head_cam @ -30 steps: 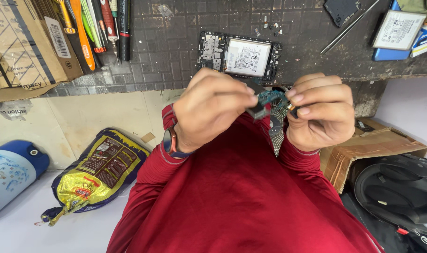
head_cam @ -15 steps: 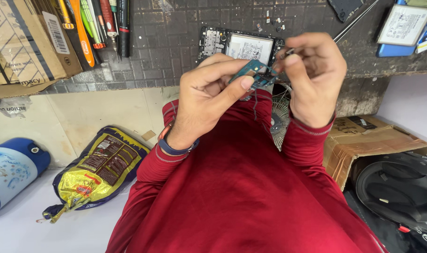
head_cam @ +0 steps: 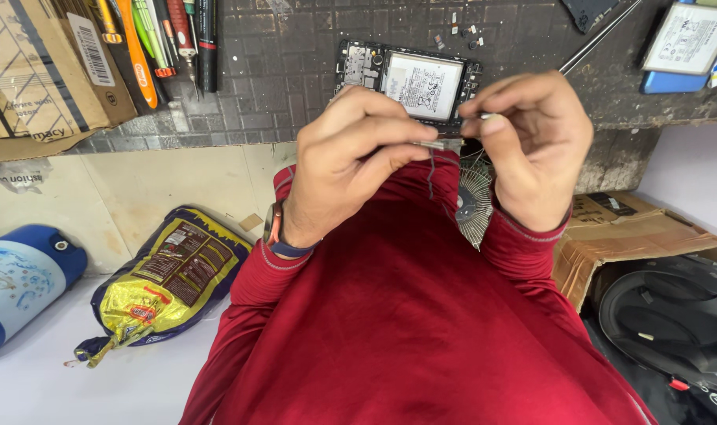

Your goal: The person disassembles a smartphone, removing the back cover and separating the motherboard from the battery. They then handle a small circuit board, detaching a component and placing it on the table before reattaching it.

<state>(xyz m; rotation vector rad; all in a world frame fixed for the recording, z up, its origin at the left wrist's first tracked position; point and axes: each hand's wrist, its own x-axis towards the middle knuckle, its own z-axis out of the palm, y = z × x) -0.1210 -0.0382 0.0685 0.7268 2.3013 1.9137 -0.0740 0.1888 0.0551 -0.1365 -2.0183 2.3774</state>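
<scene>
The left hand [head_cam: 351, 157] and the right hand [head_cam: 532, 142] are both pinching a thin small part [head_cam: 441, 144] tight, fingers together. The opened phone [head_cam: 410, 79] is lying at 12 o'clock.

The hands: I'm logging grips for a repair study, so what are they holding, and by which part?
Both hands pinch one thin metal piece edge-on: left hand at its left end, right hand at its right end. What it is cannot be told.

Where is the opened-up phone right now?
In the head view, the opened phone lies on the dark grid mat at top centre, just beyond the left hand and right hand, with the screwdrivers to its left.
</scene>
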